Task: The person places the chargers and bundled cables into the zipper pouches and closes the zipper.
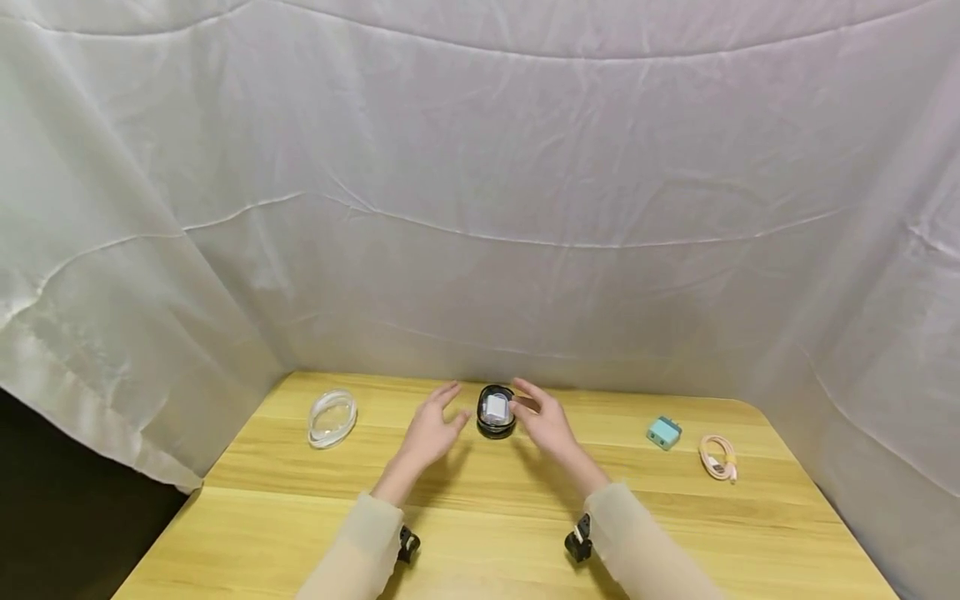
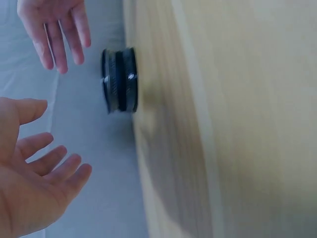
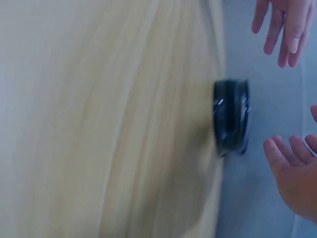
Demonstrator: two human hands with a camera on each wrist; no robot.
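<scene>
In the head view a black, oval, ring-edged thing (image 1: pixel 486 430) with a white square piece (image 1: pixel 496 407) in its middle sits near the table's back edge. Seen from the side in the left wrist view, the black thing (image 2: pixel 120 79) has a dark rim on either side of a greyer band. My left hand (image 1: pixel 430 432) hovers just left of it, fingers spread and thumb apart. Over its right side, my right hand (image 1: pixel 546 423) reaches in, its thumb overlapping the edge in the head view. Both wrist views show the hands empty, facing each other above the thing.
On the wooden table (image 1: pixel 300 508), a coiled white cable (image 1: pixel 318 439) lies to the left. To the right are a light-blue charger plug (image 1: pixel 663 432) and a coiled pink cable (image 1: pixel 706 461). A pale cloth (image 1: pixel 480 275) hangs behind and at both sides.
</scene>
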